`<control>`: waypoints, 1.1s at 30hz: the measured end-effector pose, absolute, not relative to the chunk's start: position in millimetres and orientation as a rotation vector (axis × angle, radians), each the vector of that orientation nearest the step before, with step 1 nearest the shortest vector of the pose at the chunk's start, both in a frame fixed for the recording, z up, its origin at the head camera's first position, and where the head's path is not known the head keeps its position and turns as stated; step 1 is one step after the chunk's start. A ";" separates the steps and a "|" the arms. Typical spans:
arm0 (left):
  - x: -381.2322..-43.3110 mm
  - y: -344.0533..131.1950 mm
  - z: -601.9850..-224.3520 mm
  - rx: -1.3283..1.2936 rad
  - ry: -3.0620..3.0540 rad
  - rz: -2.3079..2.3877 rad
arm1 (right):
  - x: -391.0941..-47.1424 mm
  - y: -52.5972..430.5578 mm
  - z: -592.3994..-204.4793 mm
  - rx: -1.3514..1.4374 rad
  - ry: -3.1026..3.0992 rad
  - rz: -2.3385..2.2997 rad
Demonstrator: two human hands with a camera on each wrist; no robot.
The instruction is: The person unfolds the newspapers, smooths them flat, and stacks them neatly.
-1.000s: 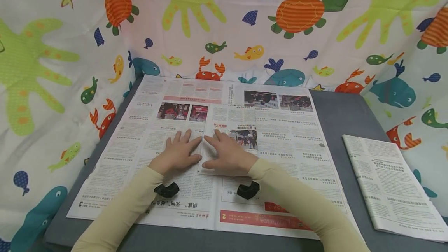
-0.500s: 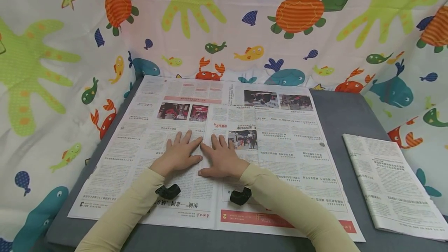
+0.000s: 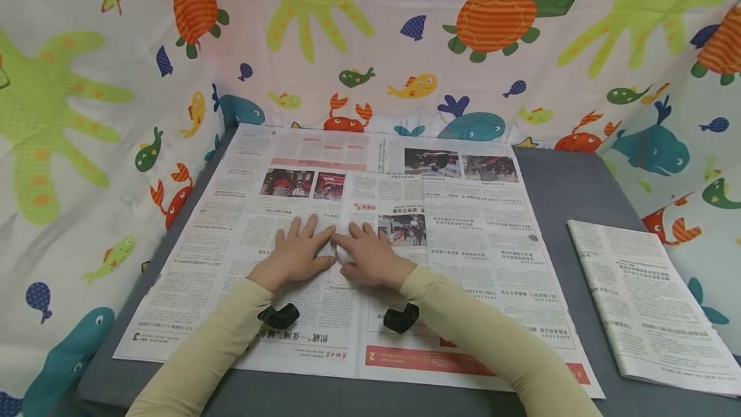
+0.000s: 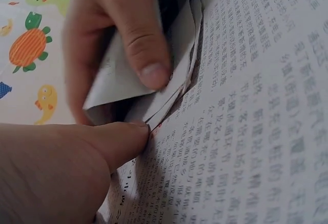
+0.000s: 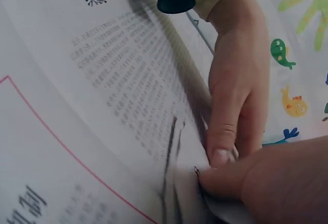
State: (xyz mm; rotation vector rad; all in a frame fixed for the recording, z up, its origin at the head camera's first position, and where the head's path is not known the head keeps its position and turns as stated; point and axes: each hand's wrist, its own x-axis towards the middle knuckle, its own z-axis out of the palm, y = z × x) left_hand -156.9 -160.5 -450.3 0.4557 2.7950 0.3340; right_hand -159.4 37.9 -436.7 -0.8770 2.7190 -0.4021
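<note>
A large newspaper sheet [image 3: 486, 275] lies spread over the grey table. On its middle lies a smaller folded newspaper piece [image 3: 388, 193], its layered left edge standing slightly up in both wrist views. My left hand [image 3: 295, 255] rests on the spread sheet, fingers spread, index fingertip and thumb at that edge. My right hand [image 3: 377, 259] lies over the folded piece, fingers extended toward the left hand. In the left wrist view, the right thumb [image 4: 146, 60] touches the layers beside a raised paper flap [image 4: 115, 75]. Its other fingertips are partly hidden there.
A folded newspaper stack [image 3: 654, 307] lies at the table's right side. The grey table [image 3: 561, 192] shows around the sheet. A curtain [image 3: 370, 37] printed with sea animals hangs behind and at both sides. A black wrist device [image 3: 279, 316] sits below each hand.
My right hand drew slightly back toward the near edge of the folded piece, then moved a little forward again, its thumb now closer to its fingers. The left hand stays in place.
</note>
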 end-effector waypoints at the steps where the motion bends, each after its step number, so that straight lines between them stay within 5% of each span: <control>1: -156.5 -160.8 -450.2 0.458 2.796 0.344 | -160.1 38.8 -434.4 -0.891 2.719 -0.448; 20: -155.4 -161.3 -454.2 0.460 2.803 0.400 | -152.3 142.0 -383.2 -0.525 2.970 -1.149; 33: -154.2 -161.5 -454.6 0.454 2.790 0.413 | -131.6 237.2 -380.7 -0.039 2.447 -1.740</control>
